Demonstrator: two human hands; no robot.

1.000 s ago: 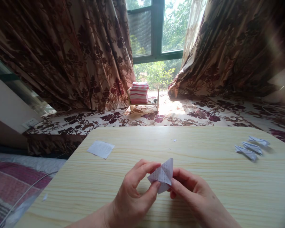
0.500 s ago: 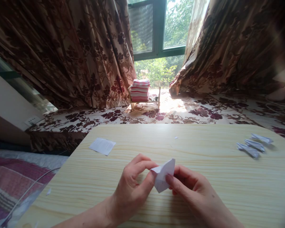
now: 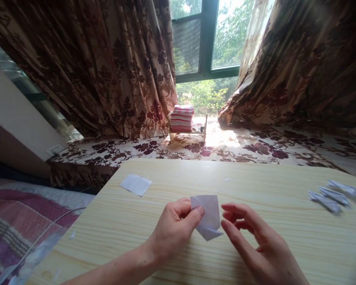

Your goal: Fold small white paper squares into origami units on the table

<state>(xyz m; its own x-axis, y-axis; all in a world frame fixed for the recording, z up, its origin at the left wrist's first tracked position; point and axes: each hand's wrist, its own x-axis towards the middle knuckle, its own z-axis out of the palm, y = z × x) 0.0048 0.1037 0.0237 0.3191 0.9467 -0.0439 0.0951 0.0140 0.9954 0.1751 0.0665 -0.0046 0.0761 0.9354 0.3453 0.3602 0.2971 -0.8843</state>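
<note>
A small white sheet of paper (image 3: 210, 211) with creases and a folded flap along its lower edge is held above the table. My left hand (image 3: 178, 221) pinches its left side, thumb on top. To the right of the paper, my right hand (image 3: 252, 233) is apart from it, thumb and fingers spread with nothing between them. Several folded white paper pieces, such as the nearest folded paper piece (image 3: 324, 202), lie side by side at the table's right. A flat rectangular paper sheet (image 3: 135, 184) rests at the far left of the table.
The pale wooden table (image 3: 121, 237) fills the foreground. Paper scraps lie on it, one scrap (image 3: 227, 179) near the back. Behind stands a small rack with stacked pink-striped cloths (image 3: 181, 118) on a floral-covered sill (image 3: 142, 148). A cable (image 3: 47, 223) runs over bedding at left.
My right hand has let go of the paper and moved off to its right. The paper has turned in my left hand, with its face more toward me. The view has shifted slightly left.
</note>
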